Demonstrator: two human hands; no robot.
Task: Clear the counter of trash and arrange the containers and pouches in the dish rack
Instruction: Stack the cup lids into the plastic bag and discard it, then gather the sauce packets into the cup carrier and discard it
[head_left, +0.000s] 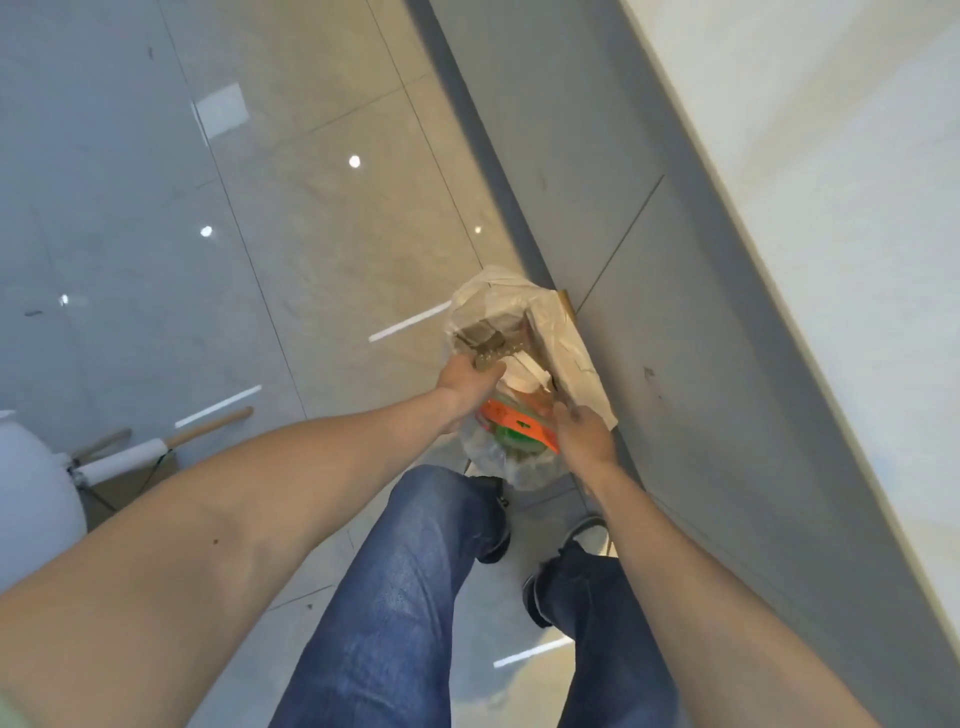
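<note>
Left hand (470, 382) fingers pinch brown trash (480, 343) over the open trash bag (566, 353); right hand (582, 434) fingers grip the bag's rim. A loosened rim could spill the trash beyond the fingers.

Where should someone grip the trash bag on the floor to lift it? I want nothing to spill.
Probably by the loose rim of the trash bag, from above: its mouth gapes upward, packed with wrappers, and the left hand and right hand already hold opposite edges.

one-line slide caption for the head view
Both hands hold trash at a plastic bag on the floor.
</note>
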